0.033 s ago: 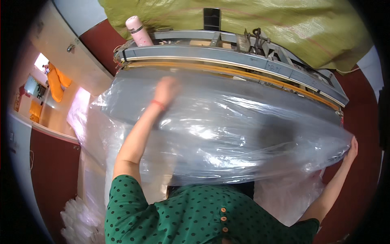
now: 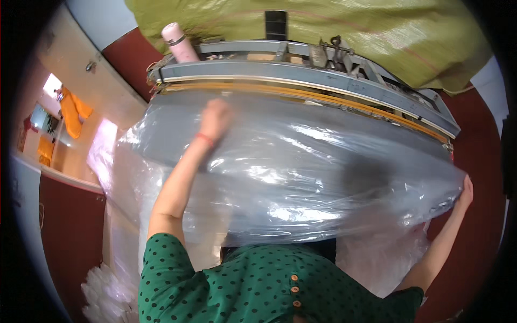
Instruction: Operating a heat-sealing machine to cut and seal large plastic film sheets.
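Observation:
A wide sheet of clear, shiny plastic film (image 2: 301, 177) spreads across the work surface in front of me, over something grey. My left hand (image 2: 216, 117), with a red band on its wrist, is over the far left part of the film, close to the machine's front. Motion smears its fingers, so their grip is hidden. At the far right, my right hand (image 2: 467, 189) is closed on the film's gathered right edge. The film draws up in creases toward that hand and sags along its near side by my body.
Behind the film runs a long grey metal machine frame (image 2: 237, 70) with an orange strip (image 2: 258, 89). A pink bottle (image 2: 179, 43) and a dark phone (image 2: 276, 25) stand at its back, before a green-yellow woven sheet (image 2: 377, 32). Bundled plastic (image 2: 110, 293) lies at lower left, near an open door (image 2: 81, 64).
The whole scene has shifted slightly left in the picture. Both hands keep nearly the same places on the film.

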A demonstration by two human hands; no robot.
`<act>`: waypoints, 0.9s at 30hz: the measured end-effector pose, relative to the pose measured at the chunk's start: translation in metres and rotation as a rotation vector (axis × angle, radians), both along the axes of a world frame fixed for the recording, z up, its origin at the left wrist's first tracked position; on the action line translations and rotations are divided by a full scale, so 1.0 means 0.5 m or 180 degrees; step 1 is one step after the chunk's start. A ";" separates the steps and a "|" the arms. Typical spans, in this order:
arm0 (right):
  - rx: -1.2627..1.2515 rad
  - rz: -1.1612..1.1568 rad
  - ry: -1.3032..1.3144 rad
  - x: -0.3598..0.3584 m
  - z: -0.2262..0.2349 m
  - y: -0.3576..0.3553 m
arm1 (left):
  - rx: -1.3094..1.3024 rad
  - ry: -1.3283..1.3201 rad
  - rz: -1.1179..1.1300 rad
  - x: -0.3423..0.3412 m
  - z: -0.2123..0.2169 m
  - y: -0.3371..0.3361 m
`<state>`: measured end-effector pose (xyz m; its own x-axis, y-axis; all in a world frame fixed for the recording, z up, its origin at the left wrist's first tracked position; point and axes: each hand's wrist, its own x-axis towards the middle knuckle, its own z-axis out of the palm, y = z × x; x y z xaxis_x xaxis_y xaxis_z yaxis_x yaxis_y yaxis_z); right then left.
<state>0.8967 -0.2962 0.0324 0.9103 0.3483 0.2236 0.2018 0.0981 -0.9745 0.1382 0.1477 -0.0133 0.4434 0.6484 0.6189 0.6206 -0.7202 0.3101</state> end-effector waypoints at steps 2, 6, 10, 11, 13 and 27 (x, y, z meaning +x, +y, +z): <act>-0.0049 -0.0319 0.0076 -0.022 0.006 0.052 | -0.0495 -0.0958 0.0377 0.030 0.036 0.000; -0.1841 -0.1267 -0.2320 -0.124 -0.031 0.276 | -0.0163 -0.1565 0.1336 -0.068 0.011 0.106; -0.0879 -0.0631 -0.1750 -0.198 -0.153 0.441 | -0.0569 -0.2154 0.1594 -0.149 -0.065 0.202; -0.0658 -0.0617 -0.1312 -0.169 -0.161 0.449 | -0.0724 -0.2308 0.1539 -0.142 -0.072 0.232; -0.0660 -0.0811 -0.1310 -0.184 -0.149 0.458 | -0.0899 -0.2428 0.1531 -0.122 -0.077 0.243; 0.0065 -0.1359 -0.0262 -0.209 -0.119 0.474 | -0.1053 -0.3499 0.1679 -0.130 -0.053 0.234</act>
